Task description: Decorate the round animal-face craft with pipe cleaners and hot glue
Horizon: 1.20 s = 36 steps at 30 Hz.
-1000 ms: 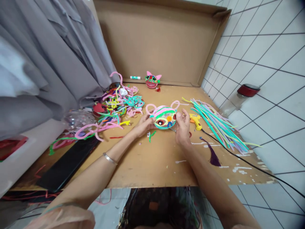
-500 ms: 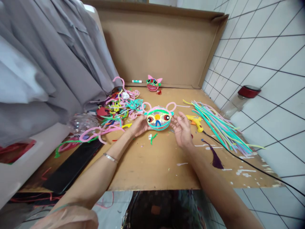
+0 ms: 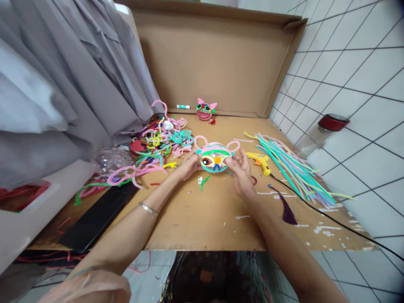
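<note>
Fingers of left hand (image 3: 189,165) and right hand (image 3: 241,170) pinched the pipe-cleaner face (image 3: 215,157) by its rim; light, soft, easily bent, it seemed.

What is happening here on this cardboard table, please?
A person holds a round pipe-cleaner animal face between both hands, the left hand at its left edge and the right hand at its right edge, just above the cardboard table. A yellow glue gun lies beside the right hand, next to a bundle of straight pipe cleaners. A tangled pile of pipe cleaners lies to the left. A finished pink-eared face stands at the back.
</note>
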{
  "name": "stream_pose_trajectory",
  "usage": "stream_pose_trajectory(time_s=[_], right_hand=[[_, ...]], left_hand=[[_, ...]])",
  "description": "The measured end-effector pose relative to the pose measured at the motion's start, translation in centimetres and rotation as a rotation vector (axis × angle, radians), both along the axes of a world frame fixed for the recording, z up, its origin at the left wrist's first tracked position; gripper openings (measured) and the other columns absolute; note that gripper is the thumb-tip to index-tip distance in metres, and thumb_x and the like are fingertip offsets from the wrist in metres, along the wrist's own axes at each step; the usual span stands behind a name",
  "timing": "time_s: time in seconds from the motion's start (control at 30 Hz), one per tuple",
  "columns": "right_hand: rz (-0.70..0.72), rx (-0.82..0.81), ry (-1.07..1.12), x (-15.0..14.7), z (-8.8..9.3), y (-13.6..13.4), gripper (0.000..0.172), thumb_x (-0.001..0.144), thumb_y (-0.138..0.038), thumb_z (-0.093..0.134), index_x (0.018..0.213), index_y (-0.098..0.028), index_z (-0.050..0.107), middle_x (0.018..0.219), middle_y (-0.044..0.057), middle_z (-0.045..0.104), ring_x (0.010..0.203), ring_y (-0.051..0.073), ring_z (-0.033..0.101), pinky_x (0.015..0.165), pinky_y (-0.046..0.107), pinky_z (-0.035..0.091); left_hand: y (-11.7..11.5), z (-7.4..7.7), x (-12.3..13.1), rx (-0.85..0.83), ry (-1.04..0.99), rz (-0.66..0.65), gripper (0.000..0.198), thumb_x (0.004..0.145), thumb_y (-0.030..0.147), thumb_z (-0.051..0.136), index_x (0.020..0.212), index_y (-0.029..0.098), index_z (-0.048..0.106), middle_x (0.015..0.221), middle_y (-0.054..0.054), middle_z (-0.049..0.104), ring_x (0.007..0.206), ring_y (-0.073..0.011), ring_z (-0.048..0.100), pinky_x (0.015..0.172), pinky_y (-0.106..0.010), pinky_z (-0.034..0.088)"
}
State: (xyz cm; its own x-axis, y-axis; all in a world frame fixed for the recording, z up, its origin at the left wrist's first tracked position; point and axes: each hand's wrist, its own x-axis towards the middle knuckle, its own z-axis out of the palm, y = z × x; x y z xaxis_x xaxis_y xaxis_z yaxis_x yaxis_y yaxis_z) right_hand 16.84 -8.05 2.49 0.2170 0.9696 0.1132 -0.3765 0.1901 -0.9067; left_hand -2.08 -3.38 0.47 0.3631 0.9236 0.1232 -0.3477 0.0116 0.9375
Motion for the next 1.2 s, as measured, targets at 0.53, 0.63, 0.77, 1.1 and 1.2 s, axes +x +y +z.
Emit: stream_pose_trajectory(time_s=[0.53,0.63,0.77,1.1,1.2], right_hand=[[-0.003,0.092,-0.143,-0.2,-0.4,0.2,0.073,0.057,-0.034,0.086,0.12,-0.026,0.05,0.125,0.006,0.06,0.11,0.02,0.062,0.096,0.037,0.053],[-0.01,0.121,-0.163,-0.3,-0.3,0.1,0.061,0.058,-0.029,0.085,0.107,-0.025,0.051,0.116,0.002,0.061,0.102,0.017,0.064,0.091,0.032,0.055],[0.011,0.119,-0.165,-0.5,-0.1,-0.1,0.065,0.057,-0.026,0.085,0.112,-0.026,0.05,0.118,0.002,0.061,0.099,0.016,0.065,0.086,0.03,0.055],[-0.001,0.086,-0.148,-0.7,0.2,-0.5,0.072,0.059,-0.023,0.082,0.124,-0.027,0.049,0.121,0.004,0.062,0.097,0.017,0.065,0.086,0.032,0.055],[0.001,0.091,-0.15,-0.7,0.3,-0.5,0.072,0.059,-0.025,0.082,0.124,-0.027,0.05,0.122,0.004,0.062,0.097,0.017,0.065,0.086,0.032,0.054]], left_hand=[[-3.2,1.6,3.3,0.328,0.384,0.248,0.056,0.077,0.03,0.062,0.13,0.014,0.048,0.127,-0.013,0.061,0.103,-0.0238,0.065,0.086,-0.037,0.054],[-3.5,1.7,3.6,0.331,0.408,0.282,0.055,0.077,0.029,0.061,0.129,0.014,0.049,0.123,-0.013,0.063,0.1,-0.0229,0.066,0.086,-0.037,0.054],[-3.4,1.6,3.6,0.339,0.458,0.302,0.054,0.078,0.03,0.061,0.128,0.014,0.05,0.119,-0.012,0.064,0.097,-0.0224,0.065,0.084,-0.037,0.055],[-4.1,2.2,3.5,0.346,0.417,0.278,0.052,0.079,0.035,0.065,0.126,0.018,0.052,0.122,-0.011,0.063,0.105,-0.0256,0.063,0.088,-0.037,0.053],[-4.3,2.5,3.3,0.337,0.391,0.238,0.053,0.083,0.042,0.063,0.128,0.017,0.051,0.127,-0.012,0.062,0.108,-0.0267,0.063,0.091,-0.038,0.052]])
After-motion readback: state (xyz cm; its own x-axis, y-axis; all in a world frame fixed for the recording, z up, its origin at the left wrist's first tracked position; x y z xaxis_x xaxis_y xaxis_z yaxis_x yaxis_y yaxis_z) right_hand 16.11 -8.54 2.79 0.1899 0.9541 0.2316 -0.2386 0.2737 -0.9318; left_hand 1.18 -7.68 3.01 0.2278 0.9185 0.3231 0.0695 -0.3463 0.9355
